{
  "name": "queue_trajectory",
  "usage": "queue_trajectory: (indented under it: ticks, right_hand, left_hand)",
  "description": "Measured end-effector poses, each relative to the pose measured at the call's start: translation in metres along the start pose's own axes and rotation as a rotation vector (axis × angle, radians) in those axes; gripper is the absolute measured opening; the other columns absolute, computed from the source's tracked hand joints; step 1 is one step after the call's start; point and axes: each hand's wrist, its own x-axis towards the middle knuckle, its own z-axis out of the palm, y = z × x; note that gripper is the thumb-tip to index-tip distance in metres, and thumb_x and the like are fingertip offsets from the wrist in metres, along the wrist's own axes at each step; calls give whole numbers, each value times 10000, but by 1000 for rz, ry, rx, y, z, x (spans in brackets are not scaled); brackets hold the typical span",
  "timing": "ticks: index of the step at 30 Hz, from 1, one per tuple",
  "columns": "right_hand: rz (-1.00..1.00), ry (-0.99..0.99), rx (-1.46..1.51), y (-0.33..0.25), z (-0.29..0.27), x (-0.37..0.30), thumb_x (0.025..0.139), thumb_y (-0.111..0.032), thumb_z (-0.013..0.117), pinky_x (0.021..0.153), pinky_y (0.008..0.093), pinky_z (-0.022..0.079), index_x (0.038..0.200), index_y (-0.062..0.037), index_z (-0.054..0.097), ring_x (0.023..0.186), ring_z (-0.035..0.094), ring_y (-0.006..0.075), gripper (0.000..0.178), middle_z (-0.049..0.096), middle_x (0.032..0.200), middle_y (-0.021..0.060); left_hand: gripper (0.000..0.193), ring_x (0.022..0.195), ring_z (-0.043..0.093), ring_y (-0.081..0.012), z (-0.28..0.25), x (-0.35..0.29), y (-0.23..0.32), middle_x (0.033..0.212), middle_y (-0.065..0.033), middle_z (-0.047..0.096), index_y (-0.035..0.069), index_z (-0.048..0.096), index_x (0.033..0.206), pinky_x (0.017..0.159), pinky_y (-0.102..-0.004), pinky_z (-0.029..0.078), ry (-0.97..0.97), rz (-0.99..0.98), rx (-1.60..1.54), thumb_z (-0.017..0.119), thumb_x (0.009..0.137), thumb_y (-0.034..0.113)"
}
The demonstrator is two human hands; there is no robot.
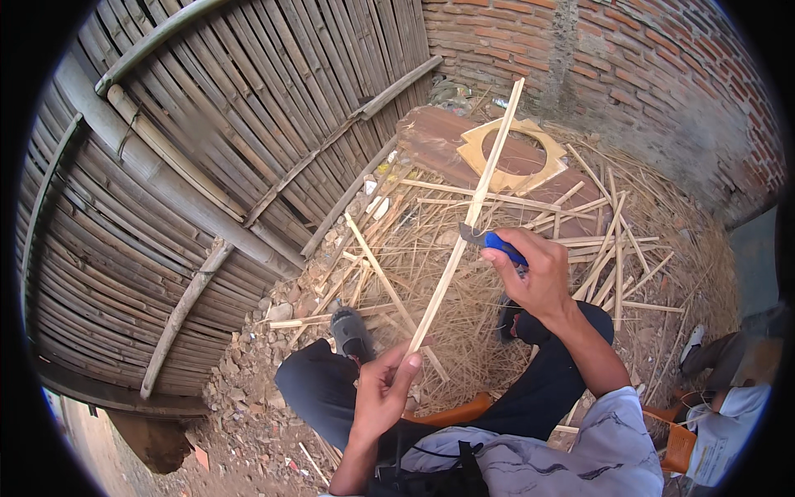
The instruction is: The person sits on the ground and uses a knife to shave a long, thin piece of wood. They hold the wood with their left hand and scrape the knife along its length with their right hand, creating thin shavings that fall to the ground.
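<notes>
My left hand (387, 386) is closed round the lower end of a long, pale bamboo strip (445, 286). The strip slants up and away from me, its far end over a board with a round hole. In my right hand (534, 269) is a knife (503, 243) with a blue handle, gripped in closed fingers. Its dark blade lies across the strip at about mid-length, touching or very close to it. A thin curl of shaving seems to stand by the blade. Below the strip, fine shavings (464, 331) cover the ground between my feet.
Several split strips (613, 248) lie crossed on the right. A pale board with a round hole (538, 174) rests on a brown plank (431, 137). A bamboo fence (248, 108) stands left, a brick wall (662, 74) behind. Another person's leg (708, 360) shows at right.
</notes>
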Motion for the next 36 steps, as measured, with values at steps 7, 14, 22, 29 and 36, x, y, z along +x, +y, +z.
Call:
queue_trajectory:
  ticks: [7,14,22,29,36]
  right_hand:
    - [18,-18,-20,4,-6,7,959,-250,836,622,357,571,1061,-1,773,714,765,292,276,777,886,149]
    - [-7,-5,-51,2,-7,9,938,-204,841,599,353,546,1045,2,764,682,738,280,245,749,841,144]
    - [-38,20,-54,1,-7,9,941,-186,834,583,355,535,1038,8,758,670,729,275,230,739,832,136]
    - [-50,36,-97,0,-7,7,939,-204,841,583,358,535,1039,3,755,675,731,280,246,735,834,133]
    - [-39,38,-87,-3,-8,7,944,-217,840,594,357,541,1033,-3,752,687,739,282,248,735,836,131]
  left_hand:
    - [325,602,323,9,-10,-8,6,714,120,454,5,728,1371,554,-231,214,0,5,37,616,1143,206]
    - [358,579,305,0,-19,-9,1,685,115,403,-4,704,1391,540,-232,204,-81,-25,-41,597,1153,240]
    - [383,592,315,-16,-27,-4,-4,735,95,405,-14,676,1429,552,-238,244,-245,-201,-304,574,1168,248]
    - [412,584,303,-20,-28,-6,0,728,96,383,-38,661,1432,535,-236,240,-248,-191,-266,557,1175,268]
    - [513,527,311,-26,-34,4,-10,711,51,381,-143,616,1396,455,-222,249,-377,-404,-606,602,1139,300]
